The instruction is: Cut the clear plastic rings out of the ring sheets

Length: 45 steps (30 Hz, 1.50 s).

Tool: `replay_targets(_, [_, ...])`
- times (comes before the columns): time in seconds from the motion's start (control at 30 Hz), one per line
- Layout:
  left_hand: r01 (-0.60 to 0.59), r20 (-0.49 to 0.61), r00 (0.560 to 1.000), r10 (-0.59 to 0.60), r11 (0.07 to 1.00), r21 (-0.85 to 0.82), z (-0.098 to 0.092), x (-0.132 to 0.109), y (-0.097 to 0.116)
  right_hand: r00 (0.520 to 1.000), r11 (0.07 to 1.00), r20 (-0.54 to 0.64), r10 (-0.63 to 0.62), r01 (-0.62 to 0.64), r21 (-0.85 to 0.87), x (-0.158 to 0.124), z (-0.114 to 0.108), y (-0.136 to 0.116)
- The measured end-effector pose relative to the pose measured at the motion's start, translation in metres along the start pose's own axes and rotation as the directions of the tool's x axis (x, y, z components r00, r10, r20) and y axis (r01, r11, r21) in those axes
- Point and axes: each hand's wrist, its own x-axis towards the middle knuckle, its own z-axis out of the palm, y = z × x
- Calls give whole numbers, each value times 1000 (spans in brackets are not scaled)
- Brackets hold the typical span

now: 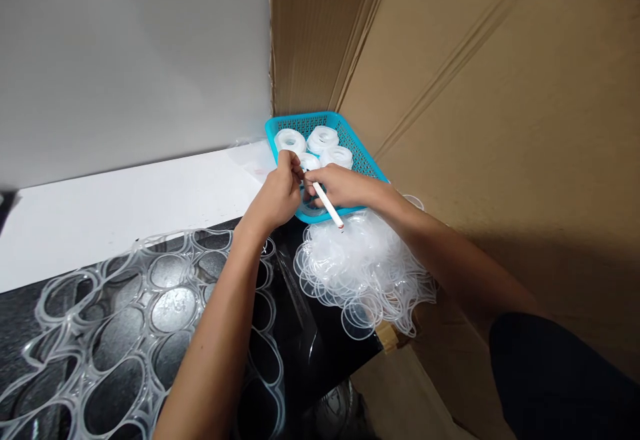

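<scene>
Both hands meet over the near part of a turquoise plastic basket. A slim white pen-like stick sticks out of my right hand, its reddish-tipped end slanting down toward me. My left hand has its fingers pinched close to the right fingertips; whatever lies between them is too small to make out. Inside the basket are several bundles of clear white rings, one of them partly behind the fingers. A heap of loose clear rings lies just below the basket, under my right forearm.
A clear sheet with large round cut-outs spreads over the black tabletop at left, beneath my left forearm. Behind it runs a white board. Tall cardboard walls in the right side, and a grey panel stands at the back.
</scene>
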Motion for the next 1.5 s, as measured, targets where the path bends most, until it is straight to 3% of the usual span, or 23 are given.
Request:
replay_targets(0.2, [2, 11, 1000, -2, 1000, 4, 0, 0, -1, 1000, 999, -3, -24, 24, -24, -3, -5, 2])
replay_targets(0.5, [7, 3, 1000, -7, 1000, 9, 1, -1, 1, 948, 997, -314, -58, 74, 38, -32, -33, -17])
replay_targets(0.73, [41, -31, 999, -40, 999, 32, -4, 0, 9, 969, 995, -248, 19, 5, 96, -34, -27, -19])
replay_targets(0.93, [45, -33, 998, -45, 999, 4, -6, -1, 7, 971, 911, -182, 154, -69, 407, -26, -21, -6])
replay_targets(1.0, [27, -29, 999, -26, 999, 21, -4, -1, 5, 960, 924, -189, 205, -127, 361, -23, -18, -3])
replay_targets(1.2, [-22, -32, 999, 24, 999, 34, -3, 0, 1, 928, 963, -271, 254, -270, -22, -25, -16, -5])
replay_targets(1.37, [-28, -76, 997, 34, 997, 75, -7, 1, 4, 904, 966, -357, 234, -258, -20, -47, -28, -31])
replay_targets(1.5, [-58, -106, 991, 82, 975, 215, -25, 1, 27, 851, 981, -488, 194, -173, 88, -75, -26, -73])
